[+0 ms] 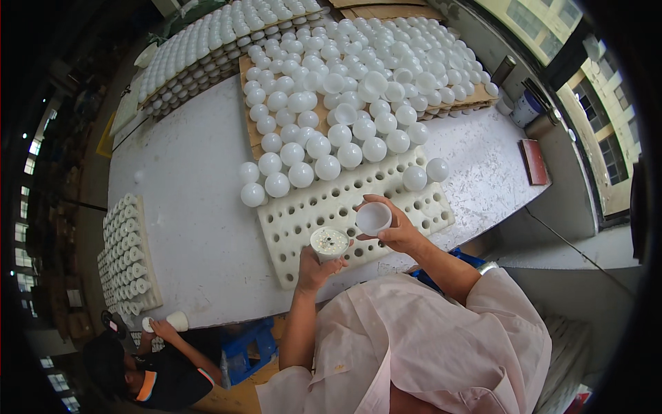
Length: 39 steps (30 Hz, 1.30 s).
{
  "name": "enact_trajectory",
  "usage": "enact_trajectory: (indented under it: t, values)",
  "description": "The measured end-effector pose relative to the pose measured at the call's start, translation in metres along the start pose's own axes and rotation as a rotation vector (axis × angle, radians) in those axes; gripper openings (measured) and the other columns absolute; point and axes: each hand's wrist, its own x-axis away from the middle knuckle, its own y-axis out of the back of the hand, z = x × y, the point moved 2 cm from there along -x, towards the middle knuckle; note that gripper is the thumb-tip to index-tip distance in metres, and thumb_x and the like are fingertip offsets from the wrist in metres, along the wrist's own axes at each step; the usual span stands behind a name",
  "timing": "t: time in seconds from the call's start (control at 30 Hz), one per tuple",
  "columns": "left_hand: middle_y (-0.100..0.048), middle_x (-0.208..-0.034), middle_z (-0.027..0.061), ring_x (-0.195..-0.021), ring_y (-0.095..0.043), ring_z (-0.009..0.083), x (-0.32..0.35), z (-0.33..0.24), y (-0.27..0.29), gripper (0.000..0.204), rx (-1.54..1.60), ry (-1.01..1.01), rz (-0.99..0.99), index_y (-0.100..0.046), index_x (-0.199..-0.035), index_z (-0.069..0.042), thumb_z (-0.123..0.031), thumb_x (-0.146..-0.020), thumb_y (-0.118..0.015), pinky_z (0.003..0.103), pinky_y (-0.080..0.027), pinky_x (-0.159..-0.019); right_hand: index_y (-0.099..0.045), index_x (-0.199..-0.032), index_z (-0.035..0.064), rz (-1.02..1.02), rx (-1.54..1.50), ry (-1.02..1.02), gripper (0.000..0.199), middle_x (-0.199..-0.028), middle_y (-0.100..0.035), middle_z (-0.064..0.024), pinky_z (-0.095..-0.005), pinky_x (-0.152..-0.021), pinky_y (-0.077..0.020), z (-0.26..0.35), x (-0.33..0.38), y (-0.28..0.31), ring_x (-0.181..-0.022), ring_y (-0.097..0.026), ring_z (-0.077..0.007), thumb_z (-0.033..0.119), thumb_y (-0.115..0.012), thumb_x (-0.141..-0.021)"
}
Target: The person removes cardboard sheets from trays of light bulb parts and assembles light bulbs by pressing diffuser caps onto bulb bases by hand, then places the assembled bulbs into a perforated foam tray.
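Two bare hands work above the near edge of a pale bench [193, 186], each with one piece. The left hand [316, 272] holds a white cup-shaped lamp base [329, 241] from below, its fingers curled around the side; the flat top faces up and carries a round board dotted with small yellowish and dark components. The right hand [401, 233] grips a translucent white dome [373, 219] by its side, fingers and thumb spread around it, with the hollow mouth turned toward the camera. The two pieces are near one another but apart, the dome to the right of the base. Below them, a white foam tray [274, 222] pierced by rows of round holes lies along the near edge of the bench. Two loose domes [414, 179] sit toward the tray's far right corner, and others line its far side. Beyond, toward the far edge of the bench, a dense mass of domes [358, 90] covers a cardboard sheet [254, 138]; layered boards of further domes [207, 48] occupy the far left corner. Near the left edge stands a tray of white flared parts [127, 252]. A reddish box [533, 162] lies by the right edge. At the near left corner, a co-worker [172, 386] handles a white part [178, 321].
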Motion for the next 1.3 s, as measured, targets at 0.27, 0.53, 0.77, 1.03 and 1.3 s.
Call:
enact_trajectory:
  t: [0.27,0.53,0.77,1.03,1.3]
  values:
    - [-0.069,-0.098,0.0152,-0.057,-0.059,0.0102,0.011,-0.005,-0.008,0.034,0.0,0.09,0.046,-0.06,-0.106,0.009,-0.007,-0.075,-0.062,0.022,-0.045,-0.048,-0.03,-0.142,0.0104,0.138,-0.172,-0.07,0.09,-0.129,-0.05,-0.0154,-0.0314,-0.068,-0.0551,-0.007,0.004,-0.018,-0.104,-0.059,-0.0232,0.015,-0.082,-0.069]
    - [-0.068,-0.096,0.0222,-0.057,-0.06,0.0115,0.021,0.005,0.001,0.048,0.007,0.091,0.023,-0.054,-0.113,0.009,-0.018,-0.077,-0.071,0.02,-0.041,-0.042,-0.034,-0.139,0.0091,0.196,-0.141,-0.107,0.088,-0.125,-0.053,-0.0129,-0.0308,-0.071,-0.0539,-0.012,0.0,-0.025,-0.104,-0.058,-0.0206,0.016,-0.083,-0.067]
    - [-0.067,-0.079,0.0083,-0.06,-0.06,0.0102,0.022,-0.031,0.0,0.035,-0.297,0.197,0.028,-0.064,-0.099,0.005,-0.015,-0.072,-0.074,0.023,-0.046,-0.051,-0.04,-0.134,0.005,0.377,0.843,-0.006,0.087,-0.121,-0.056,-0.0117,-0.0397,-0.094,-0.0461,0.025,-0.007,-0.043,-0.108,-0.056,-0.0268,0.018,-0.084,-0.061]
    - [-0.066,-0.074,0.0067,-0.061,-0.061,0.0108,0.018,-0.023,0.004,0.045,-0.721,0.308,0.128,-0.065,-0.092,0.004,-0.025,-0.065,-0.087,0.027,-0.049,-0.055,-0.038,-0.134,0.0034,0.56,1.191,-0.051,0.086,-0.122,-0.052,-0.0177,-0.0425,-0.093,-0.0471,0.019,-0.005,-0.067,-0.109,-0.055,-0.0349,0.021,-0.083,-0.063]
    - [-0.069,-0.088,0.0147,-0.08,-0.066,0.0191,0.021,-0.031,-0.004,0.049,-0.69,0.339,0.1,-0.067,-0.095,0.005,-0.028,-0.063,-0.08,0.031,-0.052,-0.074,-0.049,-0.124,0.0051,0.567,1.044,0.382,0.072,-0.113,-0.053,-0.0132,-0.0415,-0.088,-0.0486,0.004,-0.006,-0.073,-0.102,-0.057,-0.0326,0.011,-0.082,-0.06]
